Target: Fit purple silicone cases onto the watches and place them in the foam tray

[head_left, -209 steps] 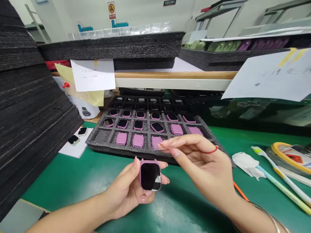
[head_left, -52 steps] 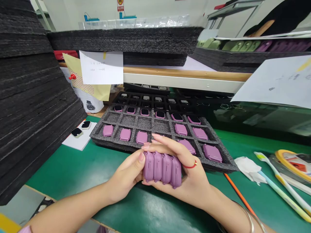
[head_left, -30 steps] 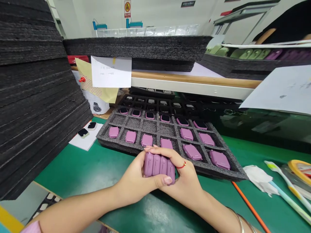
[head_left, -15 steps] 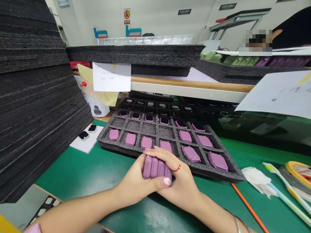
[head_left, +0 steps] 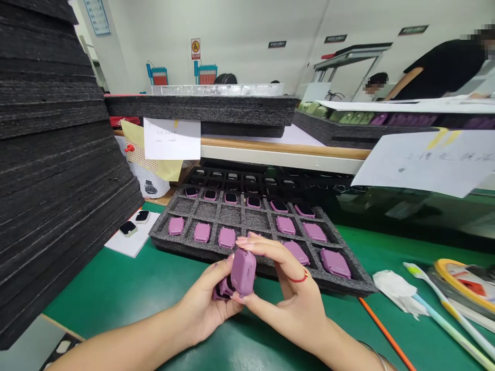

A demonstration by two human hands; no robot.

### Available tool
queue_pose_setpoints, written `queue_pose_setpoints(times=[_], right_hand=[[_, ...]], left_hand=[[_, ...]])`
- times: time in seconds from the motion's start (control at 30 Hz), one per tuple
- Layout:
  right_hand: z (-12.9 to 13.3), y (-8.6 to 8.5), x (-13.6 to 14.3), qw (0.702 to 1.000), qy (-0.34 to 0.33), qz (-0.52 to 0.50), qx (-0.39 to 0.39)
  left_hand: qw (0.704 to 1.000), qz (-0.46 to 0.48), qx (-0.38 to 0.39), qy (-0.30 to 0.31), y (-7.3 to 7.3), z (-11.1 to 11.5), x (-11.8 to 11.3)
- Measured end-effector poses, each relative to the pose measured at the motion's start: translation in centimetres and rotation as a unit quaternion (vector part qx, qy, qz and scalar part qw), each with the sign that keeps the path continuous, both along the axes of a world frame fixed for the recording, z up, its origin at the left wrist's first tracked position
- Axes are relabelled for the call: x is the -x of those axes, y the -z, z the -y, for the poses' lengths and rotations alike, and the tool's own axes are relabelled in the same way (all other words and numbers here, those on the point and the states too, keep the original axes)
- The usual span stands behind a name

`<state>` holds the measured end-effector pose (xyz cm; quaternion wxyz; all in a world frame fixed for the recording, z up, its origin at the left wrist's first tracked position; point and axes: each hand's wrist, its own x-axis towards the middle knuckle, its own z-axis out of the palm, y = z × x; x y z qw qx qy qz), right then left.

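One camera sits on the person's head and looks forward and slightly down across a green table point(head_left: 127, 288). It is close to the work: the left hand point(head_left: 204, 304) and right hand point(head_left: 294, 304) fill the lower middle, with both forearms entering from the bottom edge. Just beyond them lies a grey foam tray point(head_left: 193, 247). A tall stack of foam sheets point(head_left: 50, 170) stands close along the left edge. Farther off, the view reaches a shelf point(head_left: 282, 149), a white wall and other people at the upper right. There is no second view.
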<state>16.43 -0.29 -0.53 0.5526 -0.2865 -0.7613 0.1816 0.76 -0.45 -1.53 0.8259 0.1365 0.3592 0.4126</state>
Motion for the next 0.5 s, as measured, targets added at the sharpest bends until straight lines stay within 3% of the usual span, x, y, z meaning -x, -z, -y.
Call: queue_pose_setpoints(times=[0.1, 0.27, 0.37, 0.5], right_hand=[[-0.4, -0.2, -0.4, 1.0, 0.023, 0.012, -0.009], [-0.8, -0.2, -0.8, 0.998, 0.028, 0.062, -0.011], [-0.9, -0.4, -1.1, 0.996, 0.012, 0.074, 0.047], [-2.2, -1.6, -0.8, 0.986, -0.077, 0.042, 0.143]], left_hand=[[0.999, -0.007, -0.018, -0.031, -0.2, 0.3, 0.0], [0.993, 0.034, -0.115, -0.017, -0.7, 0.7, 0.2], [0.99, 0.039, -0.135, -0.033, -1.2, 0.6, 0.4], [0.99, 0.059, -0.103, -0.075, -1.6, 0.3, 0.7]])
